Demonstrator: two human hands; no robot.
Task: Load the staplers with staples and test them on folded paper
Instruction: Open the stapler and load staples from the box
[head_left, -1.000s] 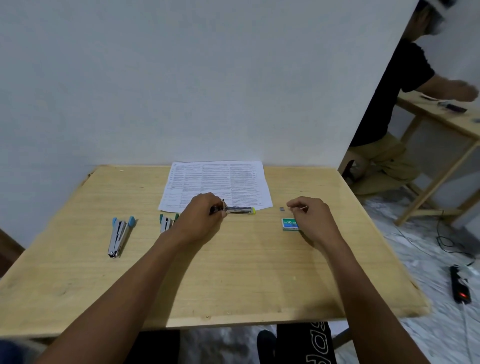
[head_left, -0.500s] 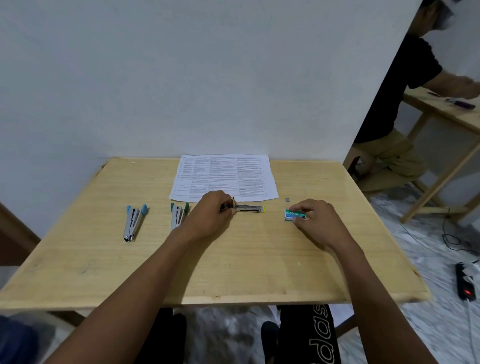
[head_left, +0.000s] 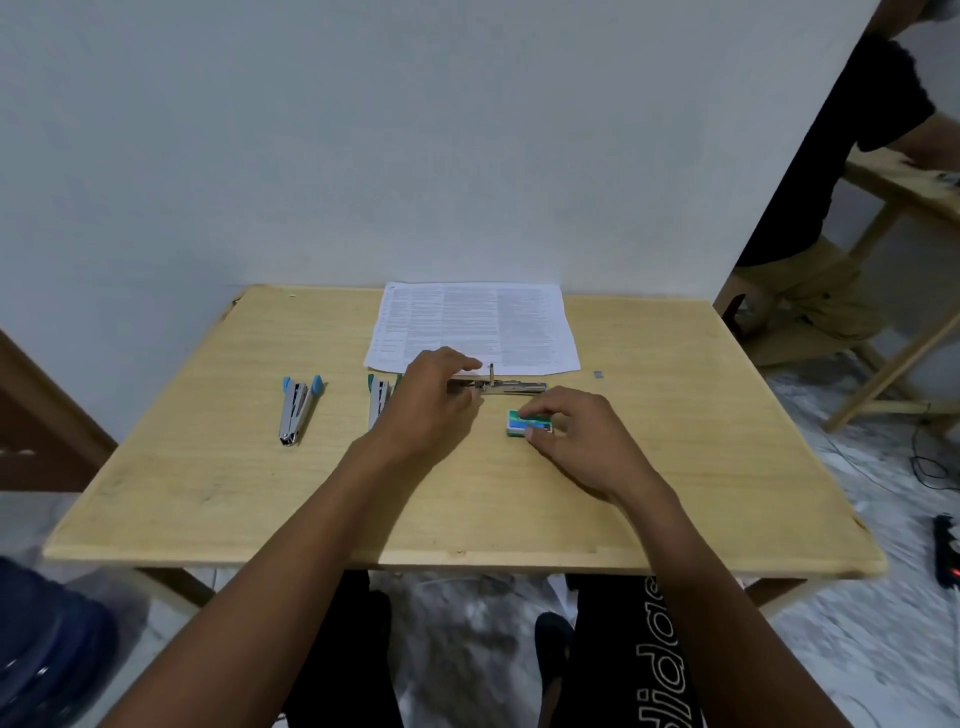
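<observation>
The table (head_left: 208, 493) was pale, grained wood with rounded corners, its far edge against a plain wall. A flat printed sheet of paper (head_left: 472, 325) lay at that far edge, square to it.

Three staplers were on the table. A slim metal one with blue tips (head_left: 296, 410) lay alone to the left. A green-tipped one (head_left: 379, 395) sat half hidden behind the left hand (head_left: 431, 400). The third, an opened stapler (head_left: 511, 386) of bare metal with a yellow end, lay just below the paper, and the left hand's curled fingers gripped its rear end.

The right hand (head_left: 576, 441) pinched one small green staple box (head_left: 522, 422) between thumb and fingertips, just in front of the opened stapler. One tiny grey strip of staples (head_left: 598, 373) lay apart, to the right of the paper.

Broad bare wood ran from the hands to the near edge and out to the right edge.
</observation>
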